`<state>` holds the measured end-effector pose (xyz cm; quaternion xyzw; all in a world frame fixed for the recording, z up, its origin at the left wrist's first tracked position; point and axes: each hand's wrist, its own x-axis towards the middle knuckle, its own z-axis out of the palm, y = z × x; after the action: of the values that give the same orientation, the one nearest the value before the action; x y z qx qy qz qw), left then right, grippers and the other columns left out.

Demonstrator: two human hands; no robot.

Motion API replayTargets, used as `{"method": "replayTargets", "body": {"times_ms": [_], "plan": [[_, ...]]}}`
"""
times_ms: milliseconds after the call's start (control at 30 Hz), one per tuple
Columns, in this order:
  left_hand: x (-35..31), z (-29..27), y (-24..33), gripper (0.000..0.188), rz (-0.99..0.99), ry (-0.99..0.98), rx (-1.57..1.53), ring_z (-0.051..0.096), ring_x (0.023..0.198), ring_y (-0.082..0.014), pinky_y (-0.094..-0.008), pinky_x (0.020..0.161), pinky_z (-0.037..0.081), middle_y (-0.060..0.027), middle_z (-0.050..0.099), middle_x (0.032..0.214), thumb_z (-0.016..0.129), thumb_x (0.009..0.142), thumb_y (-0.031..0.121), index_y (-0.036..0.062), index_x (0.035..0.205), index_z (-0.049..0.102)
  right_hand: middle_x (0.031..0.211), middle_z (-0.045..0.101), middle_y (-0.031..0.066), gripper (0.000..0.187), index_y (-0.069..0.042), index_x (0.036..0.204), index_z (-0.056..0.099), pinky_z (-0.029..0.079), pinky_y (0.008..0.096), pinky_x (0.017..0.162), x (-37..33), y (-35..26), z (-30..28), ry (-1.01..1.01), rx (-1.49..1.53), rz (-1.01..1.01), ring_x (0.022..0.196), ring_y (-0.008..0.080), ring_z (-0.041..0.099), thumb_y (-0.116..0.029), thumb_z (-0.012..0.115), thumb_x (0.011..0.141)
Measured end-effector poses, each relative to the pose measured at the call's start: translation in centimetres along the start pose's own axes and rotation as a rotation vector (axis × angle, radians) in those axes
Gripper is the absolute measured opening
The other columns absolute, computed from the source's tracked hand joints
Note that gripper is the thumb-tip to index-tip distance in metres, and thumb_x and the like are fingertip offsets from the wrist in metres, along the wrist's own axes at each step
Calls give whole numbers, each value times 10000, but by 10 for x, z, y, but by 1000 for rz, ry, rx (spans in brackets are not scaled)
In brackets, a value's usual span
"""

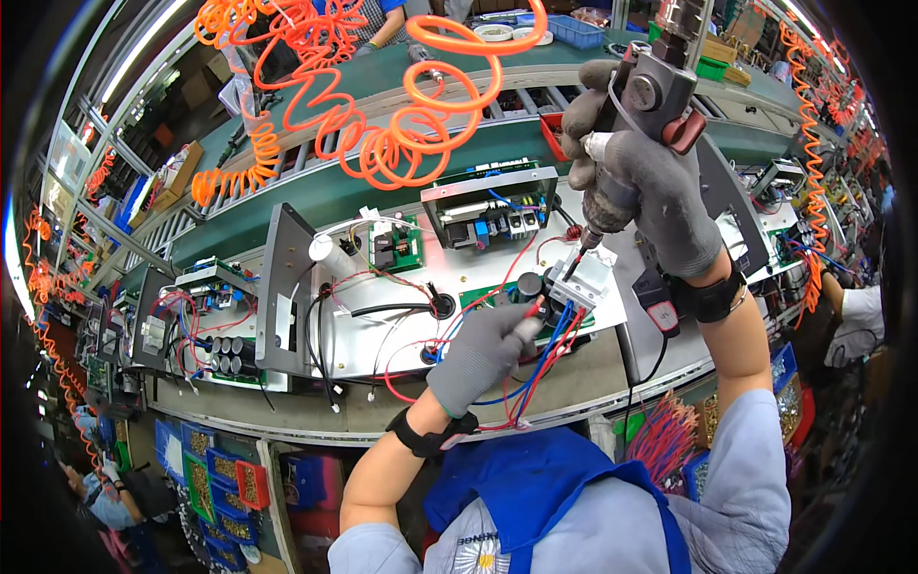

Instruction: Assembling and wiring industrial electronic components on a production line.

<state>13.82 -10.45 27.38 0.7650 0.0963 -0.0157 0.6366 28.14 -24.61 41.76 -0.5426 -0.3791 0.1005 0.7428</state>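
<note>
My right hand (665, 206), in a grey glove, is wrapped round a power screwdriver (662, 88) that points downward. Its bit reaches a pale metal block (585, 283) on the open electronic unit's white chassis plate (382, 359); I cannot tell whether a screw sits under the tip. My left hand (483, 356), gloved too, pinches a red wire (537, 304) close beside that block. Blue and red wires (547, 359) hang from the block toward the front edge. Dark round capacitors (529, 283) and a green circuit board (492, 300) lie just behind my left fingertips.
Orange coiled air hoses (402, 143) hang over the far side. Behind the unit runs a green conveyor (354, 206). Similar units (215, 325) stand at left and right. Screw bins (225, 497) sit below the bench at left. A person (378, 24) is across the line.
</note>
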Motion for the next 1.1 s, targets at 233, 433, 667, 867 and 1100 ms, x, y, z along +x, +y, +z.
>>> {"method": "replayTargets", "body": {"times_ms": [233,433,667,867,1100], "plan": [[16,11,4,225,202,-27,344,529,531,-124,-309,511,410,-67,574,598,536,933,176,-18,900,645,961,643,81,495,7,1257,512,552,273,665,-2,0,3,5,16,-14,832,137,634,-88,634,787],[28,14,4,214,7,-106,324,524,536,-129,-321,507,399,-78,563,606,547,936,174,-28,938,618,950,655,74,489,1,1235,528,541,275,641,-2,-1,6,18,2,5,732,136,637,-101,654,773],[32,35,3,472,6,193,146,604,640,-141,-298,600,479,-120,643,769,640,888,287,-5,1234,508,903,650,51,473,-9,1205,541,519,269,616,2,2,6,3,-41,-30,676,121,617,-119,660,760],[29,58,21,961,91,268,429,661,931,-349,-425,794,511,-204,652,1006,694,737,606,-22,1380,355,906,635,57,500,1,1216,533,533,280,627,16,13,5,-33,-47,-2,707,125,614,-140,667,756],[39,74,20,976,-134,321,577,673,905,-341,-446,748,524,-209,630,1013,714,712,588,1,1395,337,928,632,64,532,25,1235,515,563,301,631,19,14,2,-52,26,-12,806,130,616,-148,667,755]]}}
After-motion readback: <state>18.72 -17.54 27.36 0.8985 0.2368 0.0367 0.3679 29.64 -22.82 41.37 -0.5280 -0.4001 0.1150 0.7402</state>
